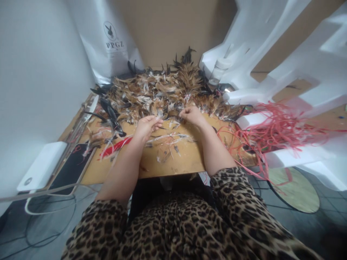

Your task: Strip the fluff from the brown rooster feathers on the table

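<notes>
My left hand (148,127) is at the near edge of a heap of loose brown and black feathers (154,86), palm turned inward. Its thumb and forefinger pinch what looks like a brown feather (156,107) with a pale fluffy base. Across a small gap, my right hand (193,116) is closed in a pinch at the same edge of the heap. What its fingertips hold is too small to make out. Between and below the hands, small feather scraps (173,124) and pale strands (169,139) lie on the yellowish tabletop (184,159).
A red strip (115,148) lies by my left forearm. At left are a dark-screened phone (72,168) and a white power bank (42,166) with a cable. Red ribbon strands (273,126) tangle over white foam pieces (298,155) at right. A clear bottle (219,71) stands behind.
</notes>
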A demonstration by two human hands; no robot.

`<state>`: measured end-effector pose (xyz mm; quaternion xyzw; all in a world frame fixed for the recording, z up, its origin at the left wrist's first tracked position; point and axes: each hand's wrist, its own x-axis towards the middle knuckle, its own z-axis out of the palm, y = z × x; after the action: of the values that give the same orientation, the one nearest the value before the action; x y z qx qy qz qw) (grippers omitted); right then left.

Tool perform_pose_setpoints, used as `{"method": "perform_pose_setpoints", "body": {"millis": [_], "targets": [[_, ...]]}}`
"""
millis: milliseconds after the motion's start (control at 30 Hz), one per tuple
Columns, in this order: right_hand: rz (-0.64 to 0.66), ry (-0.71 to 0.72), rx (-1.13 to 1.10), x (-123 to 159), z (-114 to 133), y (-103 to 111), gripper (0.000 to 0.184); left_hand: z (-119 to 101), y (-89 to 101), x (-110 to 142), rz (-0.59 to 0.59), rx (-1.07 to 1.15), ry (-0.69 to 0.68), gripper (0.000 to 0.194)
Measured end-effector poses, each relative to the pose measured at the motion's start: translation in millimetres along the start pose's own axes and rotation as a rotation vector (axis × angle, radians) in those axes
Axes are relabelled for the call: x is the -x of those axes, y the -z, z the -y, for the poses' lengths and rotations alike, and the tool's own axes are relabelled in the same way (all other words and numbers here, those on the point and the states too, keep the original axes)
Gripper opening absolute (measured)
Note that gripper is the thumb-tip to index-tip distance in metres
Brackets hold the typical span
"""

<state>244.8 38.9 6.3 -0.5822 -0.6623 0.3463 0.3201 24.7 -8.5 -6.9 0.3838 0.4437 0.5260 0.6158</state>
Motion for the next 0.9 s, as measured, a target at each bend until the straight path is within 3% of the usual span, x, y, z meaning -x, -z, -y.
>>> {"method": "perform_pose_setpoints", "body": {"millis": [167, 300, 400, 500, 700, 900], "targets": [[0.122, 0.090, 0.398, 5.5, 3.0, -5.7, 0.015, -1.9, -1.3, 1.6, -0.008, 0.040, 0.002, 0.022], [0.112, 0.094, 0.642, 11.5, 11.3, -15.1, 0.016, -2.4, -1.9, 2.6, -0.006, 0.036, 0.015, 0.021], [0.076, 0.079, 0.689, 12.4, 12.4, -17.6, 0.014, -1.7, -1.6, 2.2, 0.004, 0.038, 0.020, 0.021], [0.020, 0.096, 0.470, 9.9, 9.6, -16.8, 0.011, -1.2, -1.1, 1.3, 0.010, 0.064, 0.039, 0.019], [0.041, -0.012, -0.344, 6.9, 13.2, -20.8, 0.017, -0.9, 0.4, -0.9, 0.047, 0.152, 0.111, 0.012], [0.096, -0.073, -0.698, 13.2, 24.4, -39.8, 0.022, -0.4, -1.0, 0.0, 0.131, 0.191, 0.160, 0.008]]}}
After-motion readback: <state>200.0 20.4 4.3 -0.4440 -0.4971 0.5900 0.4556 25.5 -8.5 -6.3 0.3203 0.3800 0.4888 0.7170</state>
